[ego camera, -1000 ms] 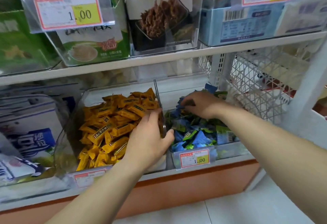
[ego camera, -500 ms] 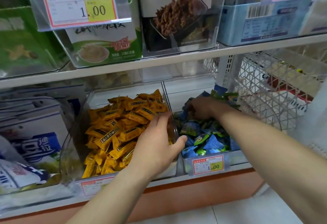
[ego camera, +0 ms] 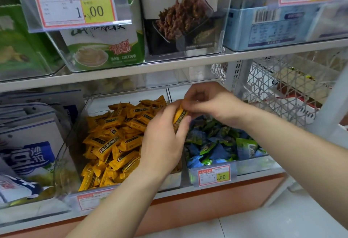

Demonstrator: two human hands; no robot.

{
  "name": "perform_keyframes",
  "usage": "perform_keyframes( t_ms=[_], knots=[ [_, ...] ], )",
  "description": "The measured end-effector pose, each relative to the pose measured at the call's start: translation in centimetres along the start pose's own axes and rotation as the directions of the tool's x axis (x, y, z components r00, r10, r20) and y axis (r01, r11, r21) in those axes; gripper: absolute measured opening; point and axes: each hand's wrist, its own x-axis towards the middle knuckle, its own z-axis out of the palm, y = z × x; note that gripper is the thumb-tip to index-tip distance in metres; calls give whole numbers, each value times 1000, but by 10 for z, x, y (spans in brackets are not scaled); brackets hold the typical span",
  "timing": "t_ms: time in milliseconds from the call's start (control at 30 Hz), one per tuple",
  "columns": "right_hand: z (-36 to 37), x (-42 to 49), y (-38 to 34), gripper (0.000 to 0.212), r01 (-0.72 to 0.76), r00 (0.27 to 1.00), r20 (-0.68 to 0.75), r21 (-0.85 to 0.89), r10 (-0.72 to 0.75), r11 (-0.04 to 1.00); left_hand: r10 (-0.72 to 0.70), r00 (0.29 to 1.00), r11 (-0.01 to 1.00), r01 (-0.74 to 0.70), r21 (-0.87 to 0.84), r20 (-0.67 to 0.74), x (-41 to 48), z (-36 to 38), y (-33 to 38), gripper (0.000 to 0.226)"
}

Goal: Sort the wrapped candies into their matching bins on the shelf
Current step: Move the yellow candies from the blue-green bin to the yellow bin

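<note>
White metal shelf, two levels visible, orange base panel under the lower level. Floor is white glossy tile, grout lines showing. Perforated white upright at right, white wire basket just beside it. Upper level: green-white box, dark snack box, pale blue box, price tag in front. Blue-white packs lower left. Light even, soft.

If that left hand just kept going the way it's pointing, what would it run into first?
Probably the right hand. The left hand points up and toward the back of the shelf, and both hands pinch the same yellow candy between them. Depth is hard to judge here.
</note>
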Motion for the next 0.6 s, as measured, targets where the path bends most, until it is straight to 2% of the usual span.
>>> perform_keyframes(
  t_ms=[67, 133, 167, 233, 267, 333, 400, 433, 533, 600],
  knots=[
    [-2, 10, 7, 10, -59, 998, -29, -34, 58, 998, -54, 998, 998, 55, 13, -28, 3, -1, -2, 30],
    [-13, 24, 24, 17, -158, 987, -83, -249, 141, 955, -125, 992, 987, 127, 94, -25, 6, -5, -9, 32],
    [-19, 30, 36, 19, -191, 981, -50, -439, 189, 878, -150, 988, 981, 152, 122, -24, 7, -8, -13, 35],
    [-24, 41, 59, 39, -218, 916, 52, -769, 398, 601, -186, 982, 974, 187, 130, -23, 7, -12, -17, 39],
    [-22, 45, 69, 55, -215, 857, 68, -854, 511, 474, -197, 980, 972, 198, 129, -20, 6, -13, -18, 41],
    [-15, 54, 86, 81, -245, 767, 38, -905, 641, 347, -202, 979, 971, 202, 130, -12, 5, -14, -20, 44],
    [-9, 60, 97, 88, -280, 760, 10, -897, 650, 341, -195, 981, 974, 193, 121, -2, 4, -14, -21, 44],
    [-9, 62, 101, 83, -287, 771, 14, -884, 636, 368, -188, 982, 975, 187, 118, 3, 4, -14, -21, 43],
    [-12, 60, 109, 41, -299, 796, 68, -820, 601, 488, -181, 983, 978, 178, 111, 13, 4, -15, -23, 41],
    [-16, 58, 109, 37, -257, 804, 131, -804, 581, 537, -173, 985, 980, 170, 104, 12, 4, -17, -25, 41]
  ],
)
